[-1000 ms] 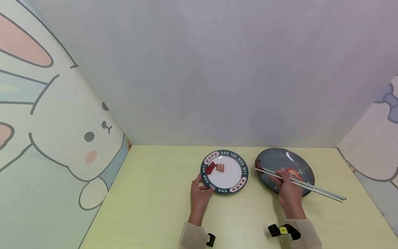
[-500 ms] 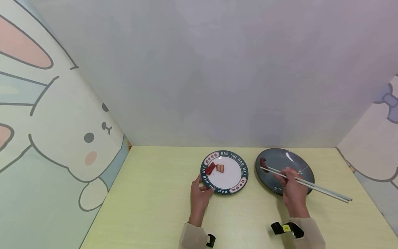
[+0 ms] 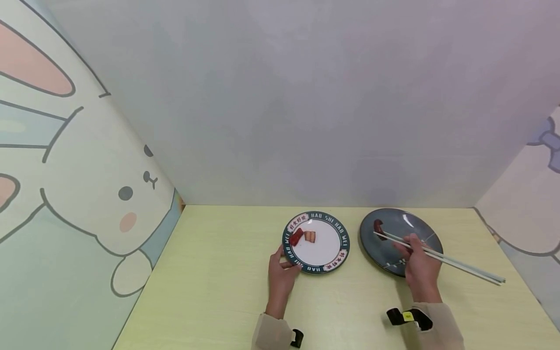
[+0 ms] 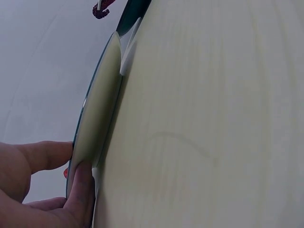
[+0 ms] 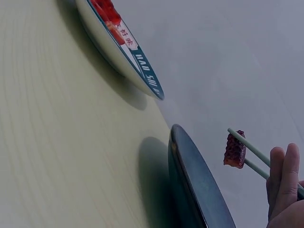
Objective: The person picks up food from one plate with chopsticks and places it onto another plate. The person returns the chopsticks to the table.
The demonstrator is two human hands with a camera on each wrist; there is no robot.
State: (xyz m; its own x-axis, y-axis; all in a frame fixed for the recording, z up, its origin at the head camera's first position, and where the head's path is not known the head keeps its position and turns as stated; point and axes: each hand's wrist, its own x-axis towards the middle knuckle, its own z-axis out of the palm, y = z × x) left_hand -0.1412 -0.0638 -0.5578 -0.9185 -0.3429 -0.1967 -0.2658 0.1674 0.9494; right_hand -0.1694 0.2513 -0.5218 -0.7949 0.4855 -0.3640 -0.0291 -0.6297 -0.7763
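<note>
My left hand [image 3: 282, 279] pinches the lower-left rim of a round plate [image 3: 325, 253] with a green lettered border, its near edge tilted up in the left wrist view [image 4: 102, 99]. On it lie a red piece of food [image 3: 296, 236] and a pale pinkish-brown one [image 3: 309, 236]. In my right hand [image 3: 422, 265] is a pair of pale green chopsticks [image 3: 463, 266]. Their tips grip a dark red, bumpy, curved piece of food [image 5: 235, 149], seen above a dark blue-grey dish [image 3: 393, 221]. The right wrist view shows it held clear of that dish.
Both dishes are on a pale yellow table [image 3: 218, 272], the dark one right of the green-rimmed plate. A plain grey wall [image 3: 280, 121] rises behind the table's far edge. Cartoon-printed walls [image 3: 96, 194] flank it on both sides.
My right hand has shifted right and slightly back, carrying the chopsticks and dark red food from the dark dish's left edge further over it. My left hand and the plate stay put.
</note>
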